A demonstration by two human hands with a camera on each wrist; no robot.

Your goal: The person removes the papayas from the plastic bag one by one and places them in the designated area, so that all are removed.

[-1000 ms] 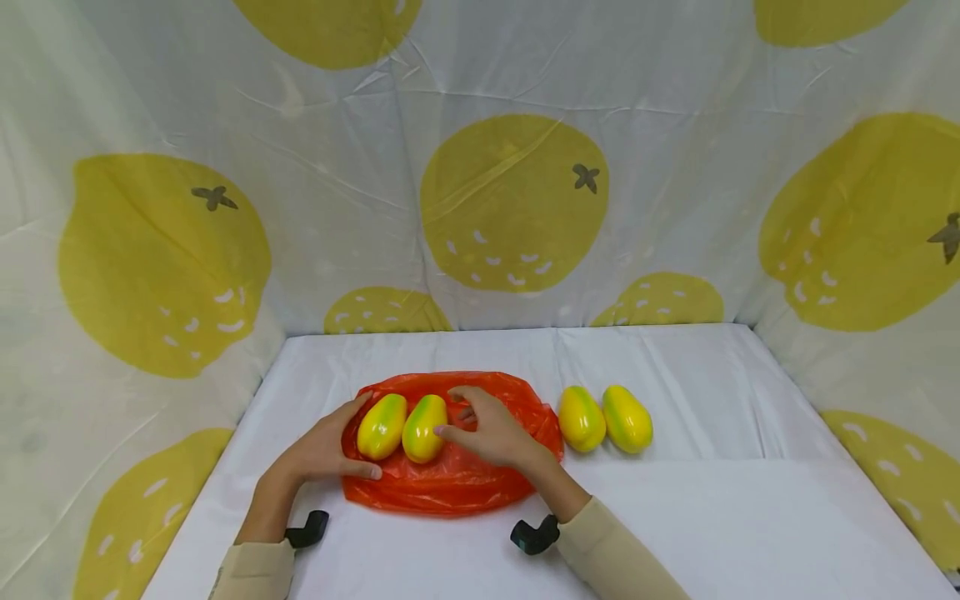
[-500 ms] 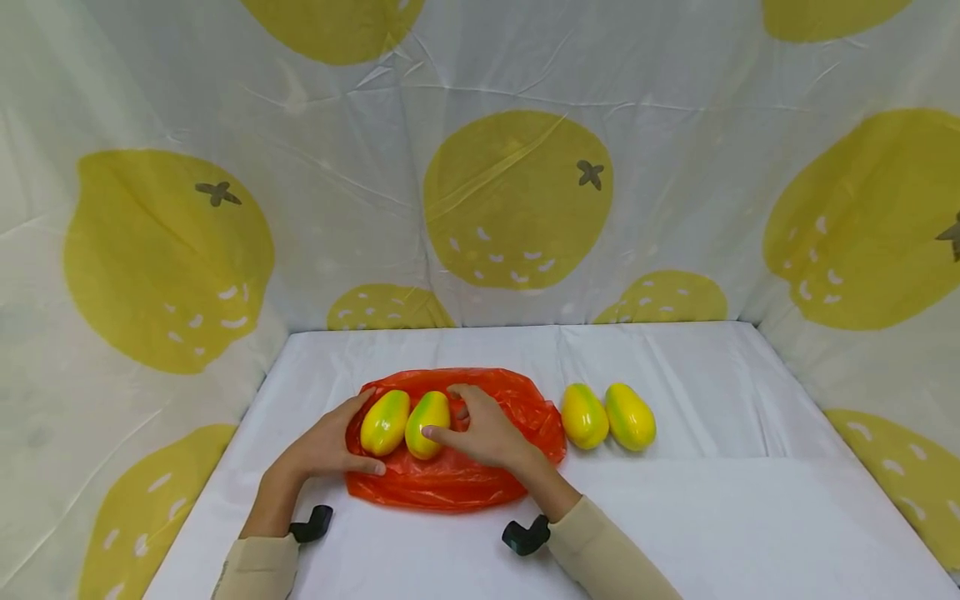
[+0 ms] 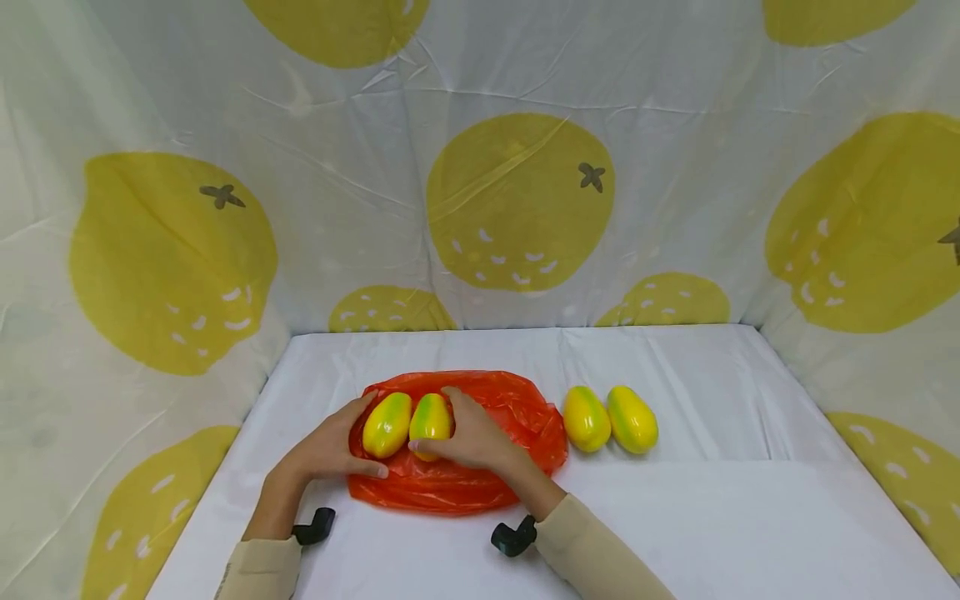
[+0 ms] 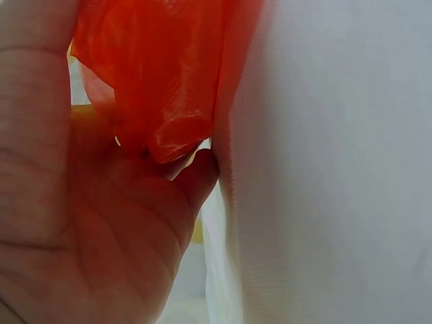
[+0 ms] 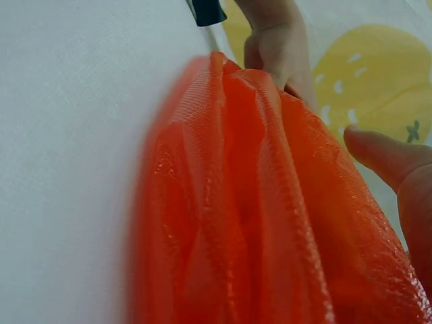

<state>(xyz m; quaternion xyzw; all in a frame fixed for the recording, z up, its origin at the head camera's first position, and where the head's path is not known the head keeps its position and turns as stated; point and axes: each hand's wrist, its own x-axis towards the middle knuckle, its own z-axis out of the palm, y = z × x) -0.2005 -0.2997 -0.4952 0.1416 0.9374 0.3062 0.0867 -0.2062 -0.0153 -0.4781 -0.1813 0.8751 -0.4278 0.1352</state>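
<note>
A red plastic bag (image 3: 472, 492) lies spread on the table, with two glossy yellow-green papayas inside its opening in the head view. My left hand (image 3: 322, 446) curls round the bag's left end, thumb along the front and fingers behind. Red film sits against its palm in the left wrist view. The left papaya (image 3: 387, 425) rests just beside that hand. My right hand (image 3: 476, 437) holds the other papaya (image 3: 431, 417), thumb across its front and fingers at its back. In the right wrist view the bag (image 5: 223, 202) hides the fruit, and the right thumb (image 5: 388, 155) shows above it.
Two more papayas, one (image 3: 586, 419) near the bag's right end and another (image 3: 632, 420) beside it, lie on the white-covered table (image 3: 712, 517). A lemon-printed cloth (image 3: 517, 200) rises behind and at both sides.
My right hand has moved left and closed round the right papaya inside the bag. The left hand keeps its place at the bag's end. The outer papayas have not moved.
</note>
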